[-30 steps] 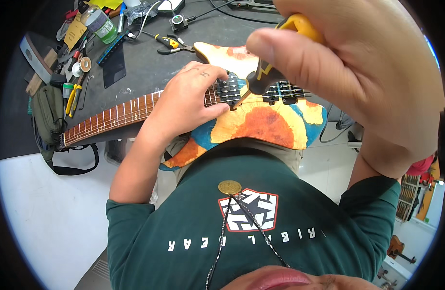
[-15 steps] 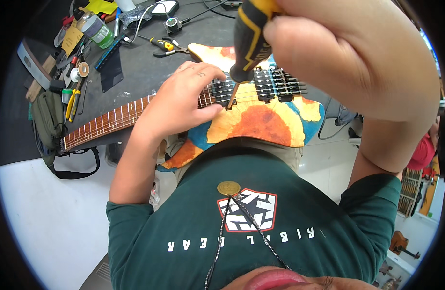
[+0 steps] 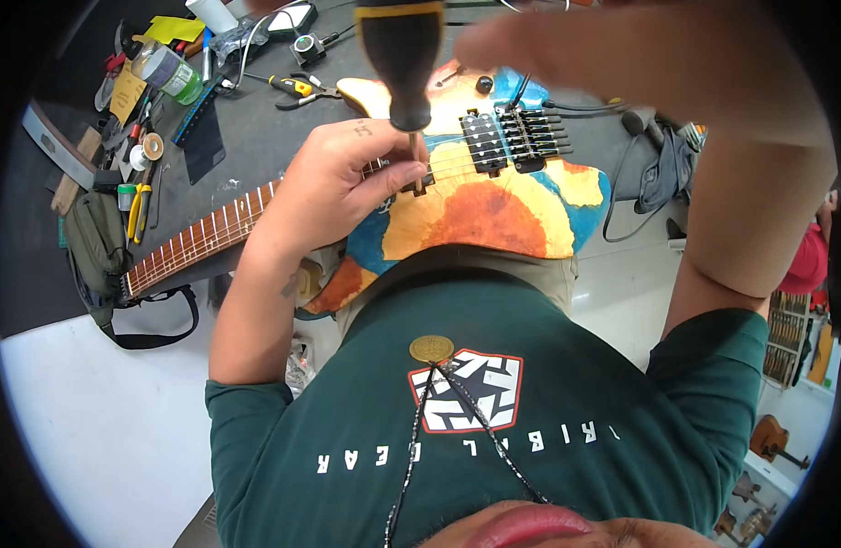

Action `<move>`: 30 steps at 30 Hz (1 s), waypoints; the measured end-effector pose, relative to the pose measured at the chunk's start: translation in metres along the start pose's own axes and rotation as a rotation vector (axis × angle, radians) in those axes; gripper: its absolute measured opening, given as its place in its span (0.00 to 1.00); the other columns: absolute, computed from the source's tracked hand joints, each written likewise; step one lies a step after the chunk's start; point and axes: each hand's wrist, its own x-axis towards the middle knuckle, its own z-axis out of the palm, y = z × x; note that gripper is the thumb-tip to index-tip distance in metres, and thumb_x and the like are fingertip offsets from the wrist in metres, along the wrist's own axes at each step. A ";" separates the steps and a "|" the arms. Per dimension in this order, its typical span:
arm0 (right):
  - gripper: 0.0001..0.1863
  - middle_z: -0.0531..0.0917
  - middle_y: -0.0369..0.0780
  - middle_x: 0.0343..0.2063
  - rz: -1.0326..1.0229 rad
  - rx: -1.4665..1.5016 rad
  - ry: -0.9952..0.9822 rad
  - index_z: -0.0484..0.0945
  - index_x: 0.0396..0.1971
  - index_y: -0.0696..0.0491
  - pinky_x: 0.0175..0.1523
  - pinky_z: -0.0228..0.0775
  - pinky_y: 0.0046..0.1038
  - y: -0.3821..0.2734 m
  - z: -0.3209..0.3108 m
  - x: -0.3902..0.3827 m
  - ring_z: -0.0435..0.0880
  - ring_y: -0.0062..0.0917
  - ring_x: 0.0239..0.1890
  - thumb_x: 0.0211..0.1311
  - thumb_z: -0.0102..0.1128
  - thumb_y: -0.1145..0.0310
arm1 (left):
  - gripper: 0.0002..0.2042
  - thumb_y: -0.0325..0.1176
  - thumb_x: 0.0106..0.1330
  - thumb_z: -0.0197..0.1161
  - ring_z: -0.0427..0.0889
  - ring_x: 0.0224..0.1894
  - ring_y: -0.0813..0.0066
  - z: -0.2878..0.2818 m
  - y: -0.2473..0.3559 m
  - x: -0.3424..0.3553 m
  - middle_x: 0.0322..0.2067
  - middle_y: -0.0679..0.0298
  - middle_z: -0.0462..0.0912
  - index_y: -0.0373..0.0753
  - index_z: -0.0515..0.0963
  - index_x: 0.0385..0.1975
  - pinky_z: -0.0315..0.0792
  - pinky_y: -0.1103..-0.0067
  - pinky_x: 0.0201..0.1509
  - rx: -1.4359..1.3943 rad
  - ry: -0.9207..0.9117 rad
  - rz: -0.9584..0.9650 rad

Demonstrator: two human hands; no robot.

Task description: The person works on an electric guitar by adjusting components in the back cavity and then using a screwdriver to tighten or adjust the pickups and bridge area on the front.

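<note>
An electric guitar (image 3: 502, 215) in orange, yellow and blue lies across my lap and the table edge, its neck pointing left. A screwdriver (image 3: 399, 68) with a black and yellow handle stands upright over the body, its tip at the black pickup nearest the neck. My left hand (image 3: 338, 178) pinches the shaft low down between thumb and fingers, over the strings. My right hand (image 3: 603, 64) is beside the handle at the top, smeared by motion and partly cut off. Whether it still grips the handle is hidden. A second black pickup (image 3: 481, 142) sits before the bridge (image 3: 534, 137).
Yellow and black pliers (image 3: 297, 89) lie beyond the guitar. At the left are a jar with green contents (image 3: 175, 78), yellow-handled cutters (image 3: 139, 201), a tape roll (image 3: 153, 146) and a green pouch (image 3: 96, 228). A cable (image 3: 585, 107) runs off the guitar's right side.
The screwdriver has moved left and turned more upright. My left fingers have closed around its shaft. My right hand has risen, and its fingers show beside the handle. The view has shifted slightly.
</note>
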 end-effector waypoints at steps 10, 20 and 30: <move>0.17 0.92 0.39 0.34 0.036 0.000 -0.002 0.90 0.51 0.56 0.45 0.83 0.29 -0.007 -0.009 0.007 0.89 0.23 0.35 0.77 0.77 0.58 | 0.04 0.20 0.75 0.73 0.94 0.43 0.64 -0.003 0.005 0.000 0.40 0.59 0.94 0.31 0.89 0.45 0.84 0.72 0.49 0.056 -0.068 0.046; 0.18 0.92 0.39 0.34 0.036 0.007 0.006 0.90 0.50 0.56 0.44 0.83 0.29 -0.003 -0.013 0.007 0.89 0.23 0.35 0.77 0.77 0.56 | 0.04 0.20 0.75 0.71 0.96 0.43 0.61 -0.005 0.007 0.001 0.41 0.57 0.95 0.30 0.89 0.45 0.84 0.71 0.48 0.015 -0.069 0.027; 0.18 0.92 0.39 0.34 0.017 0.020 0.014 0.90 0.50 0.56 0.43 0.82 0.28 0.000 -0.012 0.008 0.88 0.23 0.35 0.78 0.77 0.55 | 0.04 0.18 0.75 0.70 0.96 0.41 0.58 -0.006 0.010 0.000 0.42 0.55 0.95 0.28 0.89 0.45 0.84 0.71 0.48 0.031 -0.110 -0.011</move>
